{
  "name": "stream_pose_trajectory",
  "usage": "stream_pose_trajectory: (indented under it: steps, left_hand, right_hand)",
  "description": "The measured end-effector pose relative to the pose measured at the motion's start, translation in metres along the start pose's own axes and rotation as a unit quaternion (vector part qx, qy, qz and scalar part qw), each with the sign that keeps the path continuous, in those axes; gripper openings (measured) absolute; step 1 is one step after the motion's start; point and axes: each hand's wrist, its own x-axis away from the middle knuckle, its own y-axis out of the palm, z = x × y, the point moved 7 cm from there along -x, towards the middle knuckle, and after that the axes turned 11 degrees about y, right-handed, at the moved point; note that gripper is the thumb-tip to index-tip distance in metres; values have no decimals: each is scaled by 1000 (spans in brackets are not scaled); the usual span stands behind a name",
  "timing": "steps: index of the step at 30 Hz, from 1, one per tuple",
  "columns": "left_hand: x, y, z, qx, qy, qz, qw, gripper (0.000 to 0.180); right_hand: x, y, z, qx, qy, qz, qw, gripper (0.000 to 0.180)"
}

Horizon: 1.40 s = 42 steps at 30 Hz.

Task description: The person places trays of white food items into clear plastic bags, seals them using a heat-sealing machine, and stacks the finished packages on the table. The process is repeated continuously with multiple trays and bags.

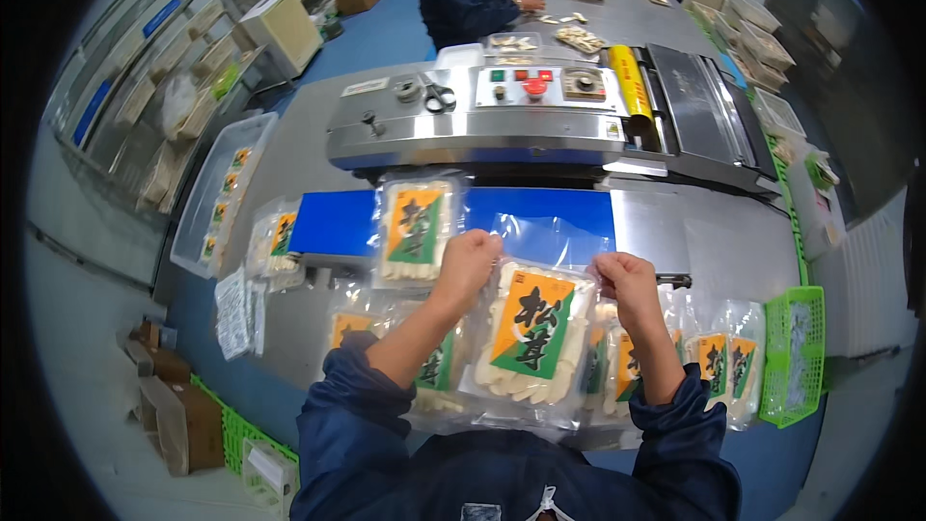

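While both hands grip its upper corners, a clear pouch (524, 381) of pale, stalk-like pieces hangs at the near side of the counter (709, 241), in front of a blue conveyor belt (333, 220). The left hand (469, 268) has its fingers clamped on the left corner of the film, and the right hand (627, 282) has its fingers pinched together on the right corner.

Facing up, the pouch's label (533, 323) is split diagonally, orange at upper left and green at lower right. Two large black brush-style characters run down its middle, and a small dark square mark sits in its upper left corner; finer print is too small to read.

A second pouch (418, 232) with the same orange-and-green label lies on the belt, beside the left hand. More labelled pouches (714, 364) lie along the near edge, partly hidden by the forearms, and others stand in a whitish bin (180, 246) at the left.

Beyond the belt, a steel machine (463, 130) carries a control panel (559, 101) with green and red buttons, a dial and tiny illegible markings. A yellow roll (630, 82) bears small dark lettering, also unreadable. Scissors (440, 98) lie on the machine's top, and a green basket (794, 357) sits at the right.
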Motion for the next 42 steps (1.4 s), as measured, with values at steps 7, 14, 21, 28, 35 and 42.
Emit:
stream_pose_trajectory:
  steps: [7, 14, 21, 28, 35, 42]
  left_hand:
    - [-25, 125, -14, 147, -67, -31, 986, 19]
    - [-72, 182, -27, 173, -104, -55, 978, 21]
    - [-120, 211, -43, 209, -144, -42, 966, 14]
    - [-138, 182, -45, 202, -140, -20, 969, 11]
    - [-142, 139, -46, 195, -117, 17, 974, 7]
    - [-139, 101, -42, 130, -84, 57, 986, 9]
  right_hand:
    - [-13, -115, -34, -24, -55, 110, 992, 13]
    - [-42, -176, -71, -27, -89, 203, 975, 21]
    - [-84, -199, -91, -11, -98, 235, 967, 15]
    - [-118, -176, -83, -11, -79, 206, 975, 13]
    - [-139, -139, -75, -4, -65, 182, 981, 15]
    - [-145, -107, -76, 25, -68, 169, 983, 18]
